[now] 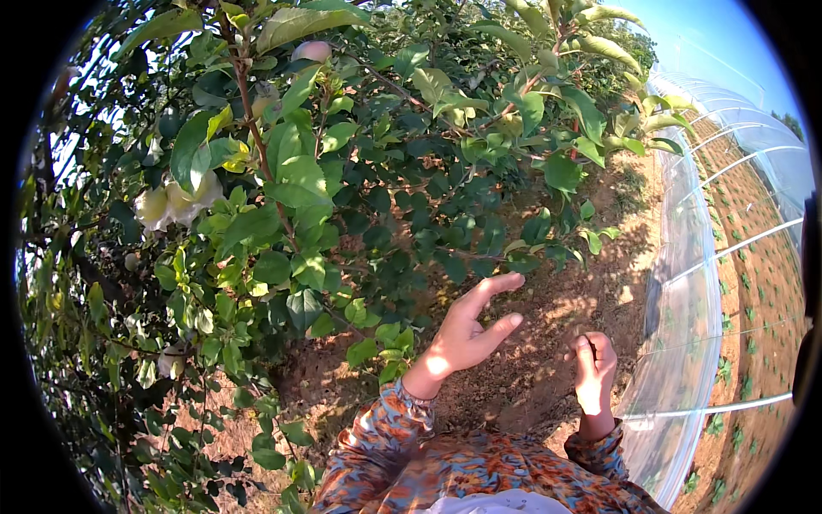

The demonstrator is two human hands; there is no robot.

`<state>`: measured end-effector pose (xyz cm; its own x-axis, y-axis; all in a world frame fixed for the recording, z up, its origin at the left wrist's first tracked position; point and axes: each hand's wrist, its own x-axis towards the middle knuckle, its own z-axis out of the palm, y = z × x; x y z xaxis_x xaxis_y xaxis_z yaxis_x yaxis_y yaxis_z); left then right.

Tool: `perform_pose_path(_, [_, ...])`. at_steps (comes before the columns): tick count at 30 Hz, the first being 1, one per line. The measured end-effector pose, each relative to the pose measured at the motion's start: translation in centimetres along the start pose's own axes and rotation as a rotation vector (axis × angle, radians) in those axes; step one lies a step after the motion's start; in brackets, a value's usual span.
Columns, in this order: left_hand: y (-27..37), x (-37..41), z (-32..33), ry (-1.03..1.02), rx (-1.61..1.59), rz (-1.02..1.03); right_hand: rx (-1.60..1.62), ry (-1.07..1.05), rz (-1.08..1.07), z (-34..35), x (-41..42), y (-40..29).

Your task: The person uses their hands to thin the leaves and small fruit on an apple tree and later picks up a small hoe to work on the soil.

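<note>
My left hand (465, 331) reaches out below the leafy branches of an apple tree (302, 186), thumb and fingers apart, with nothing in it. Its fingertips are just under a low leafy twig (478, 256). To the right, my right hand (594, 367) is held over bare soil with its fingers curled in and the thumb against them; no object shows in it. Pale apples (154, 207) in clear plastic bags hang among the leaves on the left. Another bagged fruit (171, 361) hangs lower down. A pinkish apple (311, 51) shows near the top.
A low tunnel of clear plastic film (687, 308) on white hoops (732, 250) runs along my right side, with rows of small green seedlings (724, 369) inside. Leafy shoots (392, 350) stick out close to my left wrist. Shaded brown soil (507, 392) lies between tree and tunnel.
</note>
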<state>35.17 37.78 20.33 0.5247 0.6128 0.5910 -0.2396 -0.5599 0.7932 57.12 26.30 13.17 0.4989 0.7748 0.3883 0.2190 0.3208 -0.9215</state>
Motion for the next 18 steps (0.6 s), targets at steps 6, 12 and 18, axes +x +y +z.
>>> perform_pose_path(6, [2.5, 5.7, -8.0, 0.511, 0.098, 0.152, 0.012, -0.048, 0.205, -1.2, -2.2, 3.9])
perform_pose_path(12, [3.4, 12.6, -15.9, 0.964, 0.862, 0.286, -0.205, -0.213, 0.089, -1.3, -4.1, 4.9])
perform_pose_path(18, [0.8, 14.4, -23.1, 1.232, 1.12, 0.162, -0.355, -0.292, 0.05, -1.1, -5.0, 4.2])
